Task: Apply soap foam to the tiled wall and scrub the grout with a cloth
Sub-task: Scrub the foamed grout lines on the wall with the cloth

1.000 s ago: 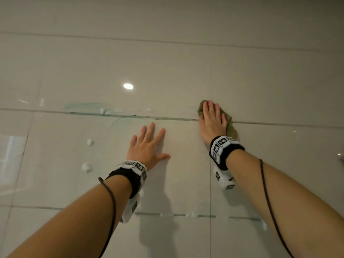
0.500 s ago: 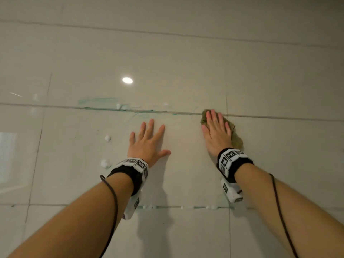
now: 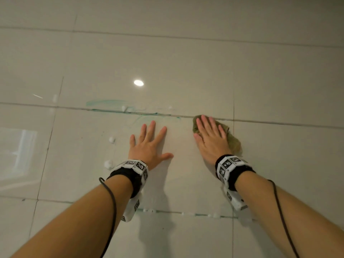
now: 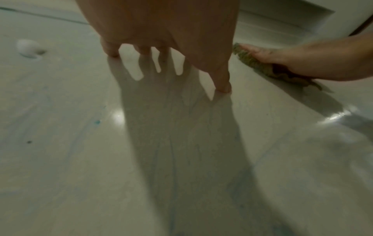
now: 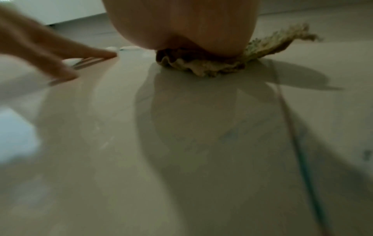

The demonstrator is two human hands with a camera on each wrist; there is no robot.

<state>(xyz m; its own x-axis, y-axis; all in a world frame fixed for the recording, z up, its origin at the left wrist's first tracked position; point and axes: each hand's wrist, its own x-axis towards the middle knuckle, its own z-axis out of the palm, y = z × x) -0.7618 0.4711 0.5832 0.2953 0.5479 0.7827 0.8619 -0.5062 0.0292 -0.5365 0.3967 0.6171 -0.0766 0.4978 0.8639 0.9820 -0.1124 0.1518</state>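
Note:
A glossy cream tiled wall (image 3: 186, 67) fills the head view. My right hand (image 3: 210, 135) lies flat with straight fingers on an olive-green cloth (image 3: 234, 142), pressing it to the wall just below a horizontal grout line (image 3: 279, 122). The cloth (image 5: 203, 65) bunches under my palm in the right wrist view. My left hand (image 3: 149, 142) is spread flat on the tile to the left, holding nothing; its fingertips (image 4: 113, 52) touch the wall. Blue-green soap smears (image 3: 104, 104) and small white foam blobs (image 3: 108, 164) sit left of the hands.
A lower grout line (image 3: 186, 213) carries blue-green traces and foam bits. A vertical grout line (image 3: 233, 90) runs just right of the cloth. A ceiling light reflects as a bright spot (image 3: 138, 83). Cables run along both forearms.
My right hand and the cloth have slid down and slightly right along the wall, from over the grout line to just below it. The left hand has stayed flat in place.

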